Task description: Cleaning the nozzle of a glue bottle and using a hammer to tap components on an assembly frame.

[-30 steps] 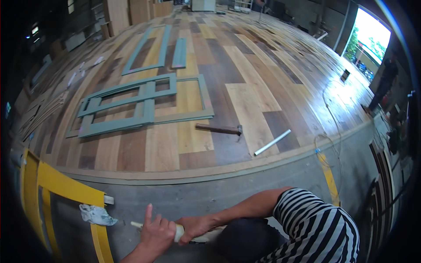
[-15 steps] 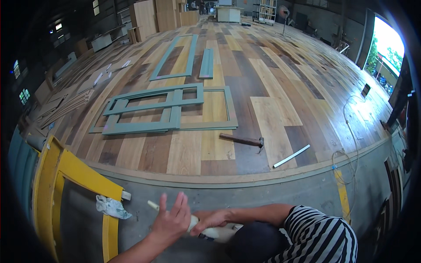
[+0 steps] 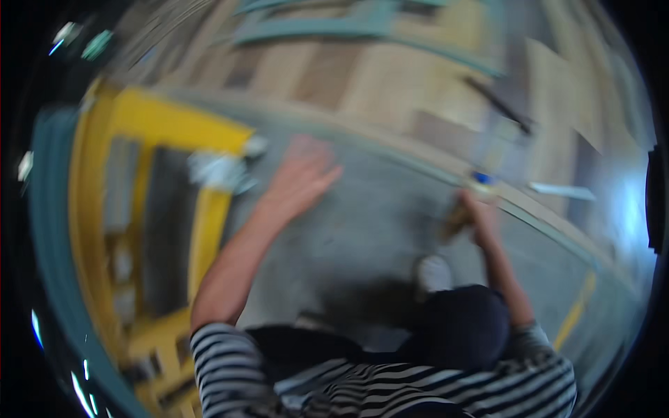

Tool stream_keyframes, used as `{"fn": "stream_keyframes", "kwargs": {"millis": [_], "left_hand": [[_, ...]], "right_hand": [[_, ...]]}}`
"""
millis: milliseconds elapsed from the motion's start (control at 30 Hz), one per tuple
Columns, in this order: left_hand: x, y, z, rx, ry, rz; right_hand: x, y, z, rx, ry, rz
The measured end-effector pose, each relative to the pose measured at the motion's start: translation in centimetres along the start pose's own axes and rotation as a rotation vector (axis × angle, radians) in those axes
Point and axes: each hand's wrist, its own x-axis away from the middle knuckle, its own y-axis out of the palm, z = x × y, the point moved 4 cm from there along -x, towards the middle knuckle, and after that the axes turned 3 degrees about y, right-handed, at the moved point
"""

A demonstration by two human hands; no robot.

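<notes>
A blurred tan object with a blue part sits right of the frame's centre, gripped in the right hand; its tan end slants out below the fingers toward the lower left, its blue part shows just above them, and its exact kind cannot be told. The left hand is well apart from it, left of centre, empty and open, its fingers smeared by motion over the grey floor. Just beside that hand, to its left, a crumpled white cloth or plastic piece hangs on a yellow frame that fills much of the left side. Above and right of the right hand, a hammer lies slanting on the wood-plank floor; a pale strip lies farther right, near the plank floor's edge. Grey-green frames cross the top of the picture. Below the right hand, lower right of centre, is a light shoe; a striped shirt spans the bottom.
</notes>
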Motion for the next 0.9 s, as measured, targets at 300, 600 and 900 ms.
{"fn": "stream_keyframes", "kwargs": {"millis": [300, 600, 900], "left_hand": [[23.6, 3.7, -10.0, 0.249, -1.279, 0.593], [25.1, 9.6, -13.8, 0.449, -1.562, 0.536], [28.4, 8.2, -13.9, 0.694, -1.442, 0.244]], "right_hand": [[2.7, 5.1, -3.6, 0.036, -0.260, -0.153], [-1.8, 14.4, -3.2, 0.016, -0.603, -0.293], [-2.0, 12.0, -1.3, 0.401, -0.779, -0.531]]}}
